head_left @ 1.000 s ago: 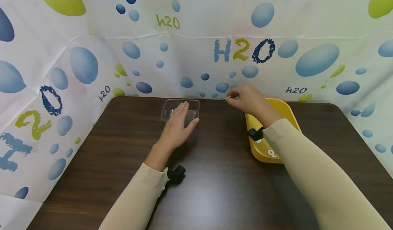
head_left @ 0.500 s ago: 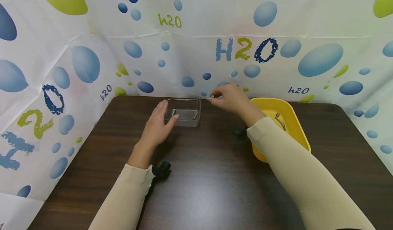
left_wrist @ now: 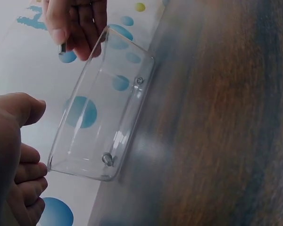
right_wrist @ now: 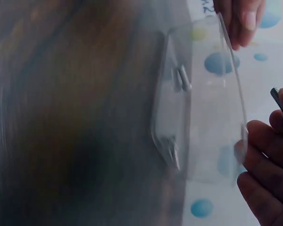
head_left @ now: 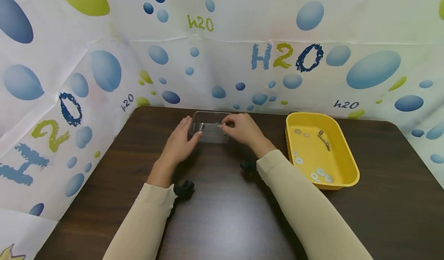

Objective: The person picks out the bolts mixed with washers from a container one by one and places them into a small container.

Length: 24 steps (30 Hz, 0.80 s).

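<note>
Tabletop (head_left: 222, 213) of dark wood spans the lower half of the head view, and about the middle of the frame we find a clear plastic box (head_left: 213, 139) on it. Just left of it we see the left hand (head_left: 177, 144), fingers straight and thumb spread wide; whether it touches the wall we cannot tell. At the middle of the frame, the right hand (head_left: 244, 130) pinches a small metal piece (head_left: 220, 126) over the box's right end. Inside, at the box's left, lies a metal pin (head_left: 201, 127). Right of centre we see a yellow tray (head_left: 350, 171) with a bent metal part (head_left: 324, 140) and flat washers (head_left: 320, 172). Behind hangs a white sheet (head_left: 229, 59) printed with blue and green drops.

In the left wrist view, the box slants left of centre, and we make out a second pin (left_wrist: 139, 80) at its upper right. The left hand sits at the left edge, the right at the upper left, the held piece poking out below its thumb.

In the right wrist view, we see that piece's ridged tip at the right edge, in the right hand's narrow pinch; left fingertips show at the upper right, beside the blurred box.
</note>
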Each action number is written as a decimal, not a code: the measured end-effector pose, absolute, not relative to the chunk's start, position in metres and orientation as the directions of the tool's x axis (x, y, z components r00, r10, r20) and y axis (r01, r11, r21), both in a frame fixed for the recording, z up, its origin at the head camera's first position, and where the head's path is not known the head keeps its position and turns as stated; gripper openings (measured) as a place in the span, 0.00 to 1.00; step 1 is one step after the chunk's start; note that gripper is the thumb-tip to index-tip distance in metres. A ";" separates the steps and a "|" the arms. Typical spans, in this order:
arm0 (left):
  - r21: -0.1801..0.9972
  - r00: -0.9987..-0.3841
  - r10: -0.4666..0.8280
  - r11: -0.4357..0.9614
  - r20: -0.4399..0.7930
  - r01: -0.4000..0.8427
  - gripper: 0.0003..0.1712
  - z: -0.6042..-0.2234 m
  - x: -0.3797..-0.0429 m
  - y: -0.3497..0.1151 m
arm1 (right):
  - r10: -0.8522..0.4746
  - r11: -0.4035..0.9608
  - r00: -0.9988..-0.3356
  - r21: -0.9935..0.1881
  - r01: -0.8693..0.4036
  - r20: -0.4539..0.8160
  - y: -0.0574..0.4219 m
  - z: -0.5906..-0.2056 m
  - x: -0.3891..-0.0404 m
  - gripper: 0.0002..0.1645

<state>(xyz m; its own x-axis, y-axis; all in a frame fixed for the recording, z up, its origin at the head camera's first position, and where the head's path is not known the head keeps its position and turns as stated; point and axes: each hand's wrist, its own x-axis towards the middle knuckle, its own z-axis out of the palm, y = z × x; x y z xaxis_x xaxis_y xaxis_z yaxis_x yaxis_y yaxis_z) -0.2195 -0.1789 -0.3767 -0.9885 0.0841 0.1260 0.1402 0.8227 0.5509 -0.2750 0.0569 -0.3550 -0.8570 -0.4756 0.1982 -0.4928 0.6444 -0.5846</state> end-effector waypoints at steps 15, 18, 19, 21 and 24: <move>0.583 -0.991 0.066 0.804 0.113 0.120 0.38 -0.383 -0.228 -0.169 | -0.375 0.604 -0.852 -0.602 -0.523 0.364 0.040 -0.381 -0.260 0.15; 0.581 -0.992 0.060 0.806 0.114 0.116 0.37 -0.384 -0.227 -0.170 | -0.365 0.604 -0.845 -0.591 -0.534 0.390 0.040 -0.384 -0.258 0.15; 0.579 -0.992 0.059 0.807 0.116 0.115 0.37 -0.384 -0.227 -0.170 | -0.362 0.604 -0.842 -0.588 -0.538 0.399 0.040 -0.385 -0.257 0.14; 0.570 -0.991 0.060 0.813 0.123 0.120 0.38 -0.385 -0.228 -0.171 | -0.360 0.608 -0.836 -0.575 -0.548 0.415 0.039 -0.386 -0.257 0.13; 0.559 -0.990 0.053 0.821 0.128 0.116 0.38 -0.386 -0.229 -0.172 | -0.362 0.602 -0.830 -0.573 -0.556 0.424 0.038 -0.388 -0.257 0.13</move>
<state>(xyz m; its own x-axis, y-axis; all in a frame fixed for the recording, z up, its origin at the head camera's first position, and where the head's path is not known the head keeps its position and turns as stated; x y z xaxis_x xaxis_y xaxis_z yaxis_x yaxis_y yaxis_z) -0.2291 -0.1717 -0.3859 -0.9903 0.0530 0.1283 0.1163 0.8211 0.5588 -0.2569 0.0382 -0.3883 -0.8299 -0.3623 0.4244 -0.5559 0.6024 -0.5728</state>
